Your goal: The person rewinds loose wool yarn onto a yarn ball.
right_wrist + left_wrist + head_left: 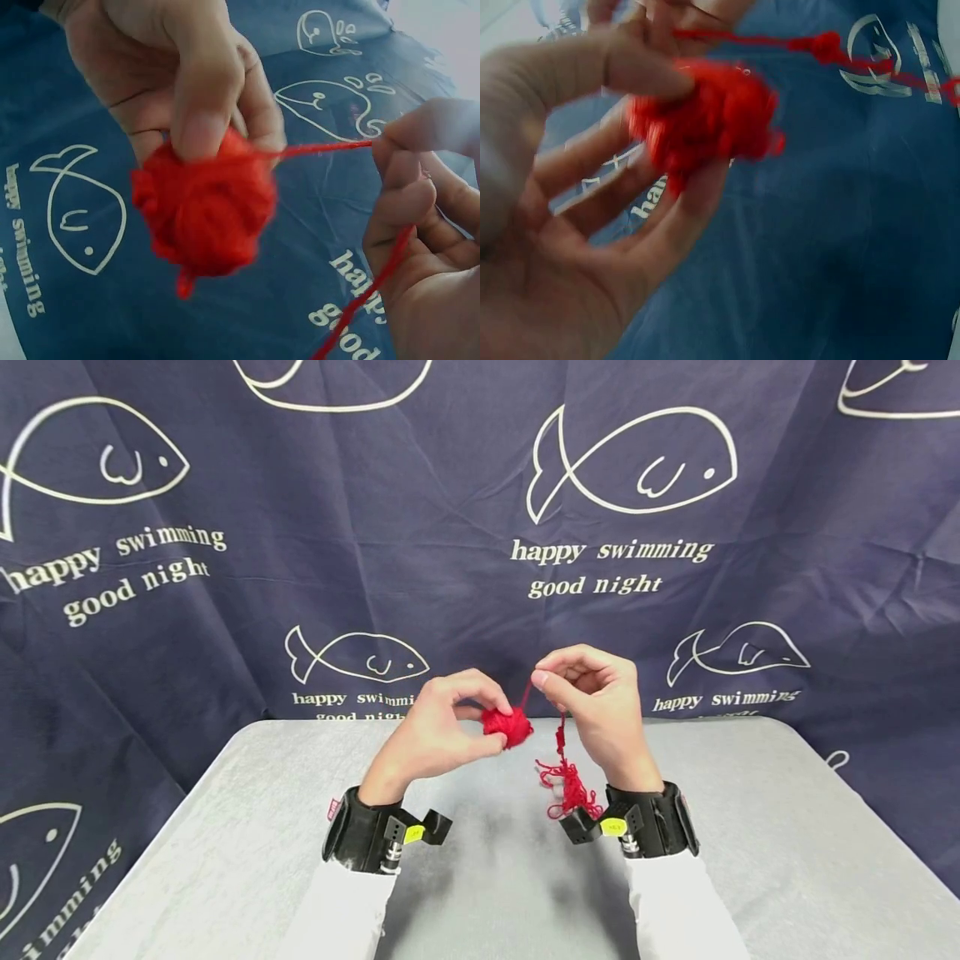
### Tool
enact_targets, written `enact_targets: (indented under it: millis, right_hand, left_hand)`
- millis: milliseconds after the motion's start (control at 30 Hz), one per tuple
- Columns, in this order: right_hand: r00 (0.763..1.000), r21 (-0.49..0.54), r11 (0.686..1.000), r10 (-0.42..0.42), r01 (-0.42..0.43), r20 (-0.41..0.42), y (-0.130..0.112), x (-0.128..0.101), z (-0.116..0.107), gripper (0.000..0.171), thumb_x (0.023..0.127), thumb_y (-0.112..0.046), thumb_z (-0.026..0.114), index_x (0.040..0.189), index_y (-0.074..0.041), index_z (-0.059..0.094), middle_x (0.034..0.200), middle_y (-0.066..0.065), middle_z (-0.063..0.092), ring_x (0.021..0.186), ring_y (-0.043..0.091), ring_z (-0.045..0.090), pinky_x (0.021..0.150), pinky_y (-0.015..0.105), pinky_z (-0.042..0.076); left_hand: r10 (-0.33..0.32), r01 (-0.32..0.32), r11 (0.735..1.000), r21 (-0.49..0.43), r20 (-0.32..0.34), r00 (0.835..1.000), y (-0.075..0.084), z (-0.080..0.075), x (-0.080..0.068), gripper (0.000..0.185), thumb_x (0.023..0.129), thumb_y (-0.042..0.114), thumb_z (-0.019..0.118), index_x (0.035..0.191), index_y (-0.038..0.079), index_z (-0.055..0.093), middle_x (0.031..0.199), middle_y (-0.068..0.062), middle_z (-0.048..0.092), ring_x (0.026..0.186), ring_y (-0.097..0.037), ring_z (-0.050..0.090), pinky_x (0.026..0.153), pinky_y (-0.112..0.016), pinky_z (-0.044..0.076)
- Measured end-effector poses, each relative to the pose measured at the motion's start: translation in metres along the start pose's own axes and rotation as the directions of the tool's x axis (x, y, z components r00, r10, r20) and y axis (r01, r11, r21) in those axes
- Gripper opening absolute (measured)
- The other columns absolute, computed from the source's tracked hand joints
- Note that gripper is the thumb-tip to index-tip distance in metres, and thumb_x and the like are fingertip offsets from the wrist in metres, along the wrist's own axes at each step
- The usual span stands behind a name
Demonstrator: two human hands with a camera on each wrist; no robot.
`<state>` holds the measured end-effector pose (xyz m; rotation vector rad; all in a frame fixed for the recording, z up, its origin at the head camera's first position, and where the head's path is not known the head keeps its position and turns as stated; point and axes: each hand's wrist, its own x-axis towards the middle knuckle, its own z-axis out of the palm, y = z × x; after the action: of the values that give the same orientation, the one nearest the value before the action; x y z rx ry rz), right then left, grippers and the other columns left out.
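Observation:
A small ball of red yarn (pixel 508 727) is held between the thumb and fingers of my left hand (pixel 442 727), raised above the table. From the ball a short taut strand (pixel 322 149) runs across to my right hand (pixel 596 702), which pinches it between thumb and forefinger. Below the right hand the yarn hangs down, with a knotted lump (pixel 826 46) along it, to a loose tangle of red yarn (pixel 572 789) near the right wrist. In the right wrist view, wound loops cover the ball and a short end sticks out at its bottom.
A grey-covered table (pixel 495 877) spreads beneath both hands. Behind it hangs a dark blue curtain (pixel 450 527) printed with white fish and lettering. Black wrist straps with camera mounts (pixel 367 831) sit on both wrists, over white sleeves.

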<state>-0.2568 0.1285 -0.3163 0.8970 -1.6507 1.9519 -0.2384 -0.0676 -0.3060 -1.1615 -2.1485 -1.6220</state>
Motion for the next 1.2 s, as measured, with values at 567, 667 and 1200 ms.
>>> enact_targets:
  millis: [567, 667, 1200]
  right_hand:
    - [0.979, -0.177, 0.976, 0.149, -0.124, 0.137, 0.022, -0.001, 0.002, 0.011, 0.078, -0.002, 0.074, 0.087, -0.001, 0.069, 0.074, 0.011, 0.066, 0.057, 0.018, 0.056, 0.047, 0.024, 0.044]
    - [0.966, -0.221, 0.968, 0.164, -0.118, 0.202, 0.015, -0.003, 0.007, 0.009, 0.077, 0.002, 0.073, 0.085, -0.001, 0.069, 0.071, 0.009, 0.065, 0.056, 0.017, 0.054, 0.046, 0.024, 0.041]
    - [0.977, -0.138, 0.990, 0.023, 0.006, 0.212, -0.001, -0.004, 0.006, 0.010, 0.076, 0.008, 0.070, 0.084, 0.003, 0.068, 0.072, 0.010, 0.064, 0.057, 0.018, 0.054, 0.048, 0.024, 0.044]
  left_hand:
    - [0.181, -0.277, 0.754, -0.596, -0.217, 0.959, -0.013, -0.006, 0.002, 0.028, 0.067, -0.016, 0.071, 0.089, 0.002, 0.066, 0.097, -0.012, 0.059, 0.092, -0.025, 0.057, 0.078, -0.034, 0.055]
    - [0.072, -0.304, 0.717, -0.627, -0.368, 0.927, -0.014, -0.006, 0.003, 0.031, 0.070, -0.019, 0.064, 0.091, 0.003, 0.067, 0.098, -0.011, 0.060, 0.089, -0.024, 0.059, 0.077, -0.031, 0.054]
    - [-0.006, -0.006, 1.000, -0.026, -0.455, 0.890, -0.009, -0.002, 0.004, 0.020, 0.069, -0.012, 0.071, 0.088, -0.009, 0.065, 0.093, -0.018, 0.060, 0.082, -0.027, 0.063, 0.071, -0.038, 0.056]
